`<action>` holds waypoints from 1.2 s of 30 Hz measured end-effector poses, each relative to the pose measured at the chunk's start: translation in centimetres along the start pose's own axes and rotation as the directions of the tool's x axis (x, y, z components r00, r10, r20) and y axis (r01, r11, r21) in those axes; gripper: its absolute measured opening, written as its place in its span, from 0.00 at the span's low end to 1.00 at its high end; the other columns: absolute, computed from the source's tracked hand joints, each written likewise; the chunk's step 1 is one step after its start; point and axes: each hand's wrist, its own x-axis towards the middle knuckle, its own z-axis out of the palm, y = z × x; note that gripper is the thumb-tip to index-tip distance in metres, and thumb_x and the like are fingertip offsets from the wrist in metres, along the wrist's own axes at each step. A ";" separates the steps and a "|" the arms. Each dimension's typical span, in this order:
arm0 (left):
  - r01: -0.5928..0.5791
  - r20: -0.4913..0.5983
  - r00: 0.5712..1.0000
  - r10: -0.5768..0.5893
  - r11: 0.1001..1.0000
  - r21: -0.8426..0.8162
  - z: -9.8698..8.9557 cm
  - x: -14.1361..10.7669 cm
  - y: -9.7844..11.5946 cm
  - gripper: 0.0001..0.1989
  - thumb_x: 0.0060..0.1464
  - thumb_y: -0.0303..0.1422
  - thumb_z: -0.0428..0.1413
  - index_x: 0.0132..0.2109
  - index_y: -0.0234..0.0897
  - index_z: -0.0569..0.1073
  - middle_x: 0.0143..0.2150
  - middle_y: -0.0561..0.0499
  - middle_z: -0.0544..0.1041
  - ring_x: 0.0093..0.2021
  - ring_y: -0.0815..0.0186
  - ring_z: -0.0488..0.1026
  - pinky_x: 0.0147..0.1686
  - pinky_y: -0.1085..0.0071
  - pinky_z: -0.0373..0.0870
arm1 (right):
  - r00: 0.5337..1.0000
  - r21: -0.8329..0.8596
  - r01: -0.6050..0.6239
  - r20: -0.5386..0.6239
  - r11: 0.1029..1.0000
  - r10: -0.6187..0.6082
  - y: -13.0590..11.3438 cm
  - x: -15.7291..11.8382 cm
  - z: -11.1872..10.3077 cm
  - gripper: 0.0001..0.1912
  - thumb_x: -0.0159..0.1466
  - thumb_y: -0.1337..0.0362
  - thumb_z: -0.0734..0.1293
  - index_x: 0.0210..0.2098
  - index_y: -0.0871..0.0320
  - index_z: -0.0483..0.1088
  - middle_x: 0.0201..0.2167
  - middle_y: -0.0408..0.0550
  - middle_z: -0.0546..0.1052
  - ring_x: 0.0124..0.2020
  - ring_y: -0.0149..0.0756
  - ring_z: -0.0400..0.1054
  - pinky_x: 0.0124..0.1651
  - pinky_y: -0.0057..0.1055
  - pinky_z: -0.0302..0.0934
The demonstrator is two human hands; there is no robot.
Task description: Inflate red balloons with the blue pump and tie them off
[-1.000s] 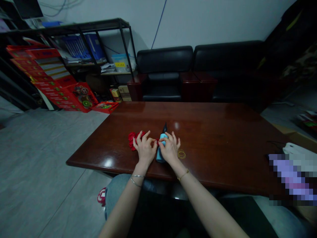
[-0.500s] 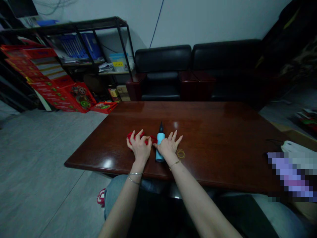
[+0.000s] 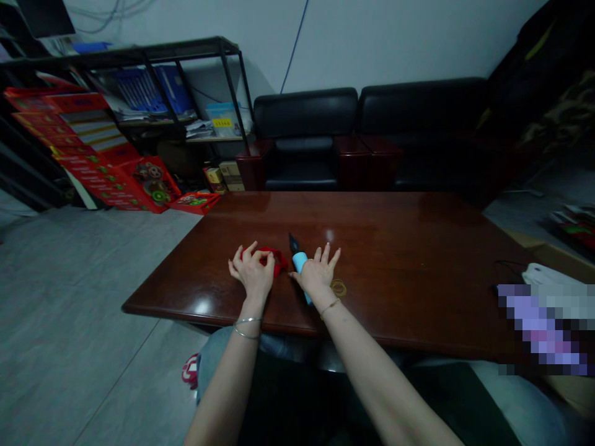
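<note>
Worktop (image 3: 395, 260): glossy, reddish-brown, wood-look, centre of scene, near side closest to wearer

Item 1: bunched red soft-looking piece (image 3: 279, 263), qty n/k; on worktop, left of centre, partly hidden by left hand (image 3: 253, 272)

Left hand: thumb + index tips meet in a ring beside red piece, other fingers spread; can't tell if red is pinched; silver-coloured bangles (image 3: 248, 321) at wrist

Item 2: lt-blue cylinder w/ black tapered nozzle (image 3: 300, 261); lying right of red piece, apart from it, nozzle pointing far + slightly left, near end partly covered by right hand (image 3: 318, 272)

Right hand: released, fingers splayed, thumb out to left, palm over cylinder; thin gold-coloured bracelet (image 3: 330, 308) at wrist

Item 3: thin yellow rings (image 3: 339, 287), approx a few, overlapping, just right of right hand

Far right-hand side, near: white object (image 3: 542, 274), pixelated purple patch (image 3: 534, 322)

Bkgd: black padded seats (image 3: 304, 114) far; stacked red printed boxes (image 3: 97, 161) far left
</note>
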 end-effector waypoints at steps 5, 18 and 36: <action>0.006 0.025 1.000 -0.006 1.000 0.000 0.1 -0.3 0.1 0.04 0.55 0.34 0.62 0.32 0.43 0.78 0.59 0.50 0.77 0.69 0.47 0.59 0.68 0.36 0.42 | 1.000 0.004 0.014 -0.024 1.000 -0.014 0.3 0.0 -0.4 0.35 0.60 0.41 0.68 0.55 0.63 0.75 0.68 0.63 0.63 0.74 0.67 0.36 0.68 0.67 0.10; -0.032 0.131 0.991 0.027 0.999 0.036 0.6 0.5 1.1 0.05 0.56 0.37 0.62 0.32 0.45 0.80 0.59 0.50 0.77 0.68 0.47 0.59 0.67 0.38 0.44 | 0.908 0.110 0.311 -0.329 0.944 -0.261 9.2 -7.2 -4.8 0.25 0.60 0.42 0.67 0.39 0.58 0.80 0.62 0.56 0.73 0.72 0.60 0.49 0.71 0.69 0.26; -0.307 0.155 0.938 0.312 0.950 -0.053 3.3 -3.3 4.7 0.04 0.57 0.35 0.60 0.35 0.45 0.81 0.59 0.50 0.78 0.69 0.47 0.60 0.68 0.37 0.41 | 0.974 0.158 0.206 -0.132 0.966 -0.186 14.4 -12.8 -4.1 0.22 0.58 0.45 0.70 0.37 0.57 0.81 0.60 0.56 0.74 0.71 0.60 0.52 0.72 0.68 0.28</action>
